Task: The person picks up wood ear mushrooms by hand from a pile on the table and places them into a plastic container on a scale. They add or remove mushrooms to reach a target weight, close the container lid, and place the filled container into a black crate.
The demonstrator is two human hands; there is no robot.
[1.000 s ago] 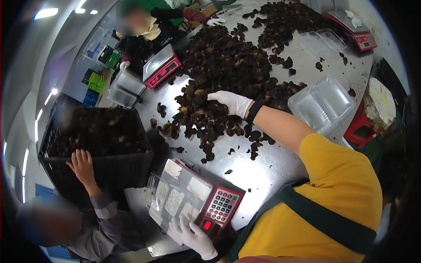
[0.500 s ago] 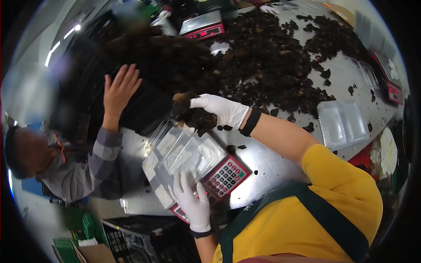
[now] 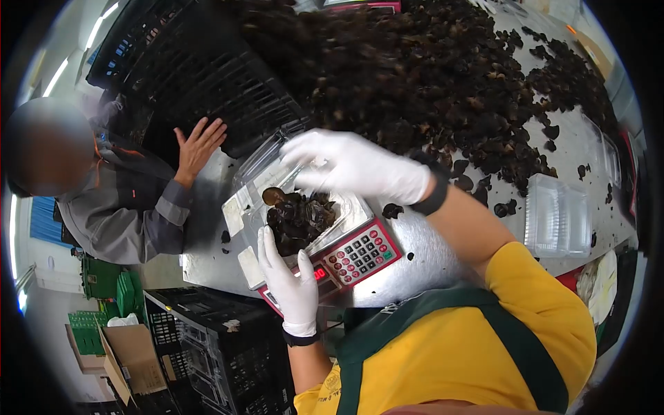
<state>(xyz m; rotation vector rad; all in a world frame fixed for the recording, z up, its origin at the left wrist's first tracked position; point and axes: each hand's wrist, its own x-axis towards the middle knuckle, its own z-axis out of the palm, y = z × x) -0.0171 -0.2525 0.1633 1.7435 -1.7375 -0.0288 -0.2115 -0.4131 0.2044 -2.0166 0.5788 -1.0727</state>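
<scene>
A clump of dark, wrinkled pieces, looking like black fungus (image 3: pixel 296 220), lies in a clear plastic tray on a red-edged scale (image 3: pixel 360 254) with a lit red display. My left hand (image 3: pixel 290 287), in a white glove, is at the tray's near side with its fingers apart and nothing in them. Above the tray's far side is my right hand (image 3: pixel 356 168), gloved in white, slightly blurred, its fingers stretched out and holding nothing. Beyond it a large heap of the same dark pieces (image 3: pixel 415 83) covers the metal table (image 3: pixel 422 256).
A co-worker's bare hand (image 3: pixel 199 149) is beside a tilted black crate (image 3: pixel 242 90) at the left. Clear plastic trays (image 3: pixel 557 218) stand at the right. Black crates (image 3: pixel 238 353) and a cardboard box (image 3: pixel 135 356) are below the table's left edge.
My right hand has let go of the dark clump, which now lies in the tray. The black crate shows more clearly, more dark pieces lie by it, and the view has shifted.
</scene>
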